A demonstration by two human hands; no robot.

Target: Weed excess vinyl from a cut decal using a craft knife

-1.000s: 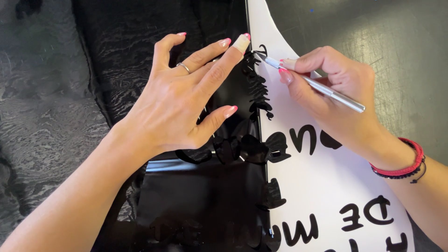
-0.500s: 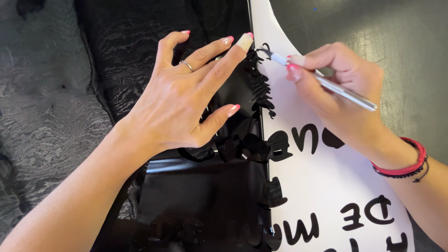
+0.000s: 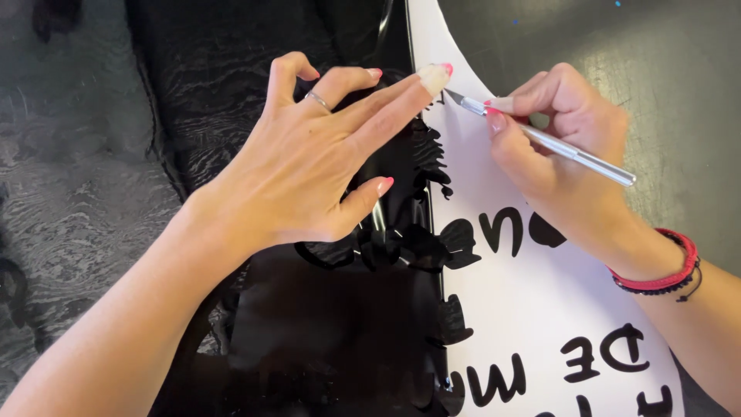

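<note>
Nearest us, at the bottom edge, the white sheet lies on the dark table, black letters stuck on it, and a peeled black vinyl film is folded over to its left, crumpled along the seam. Above that, our left hand lies flat with fingers spread on the film, pressing it down, grasping nothing; a ring sits on one finger and the taped forefinger tip reaches the sheet's edge. Beside it, our right hand, a red bracelet at the wrist, pinches a silver craft knife like a pen. Farthest off, the blade tip touches the sheet just beside that fingertip.
</note>
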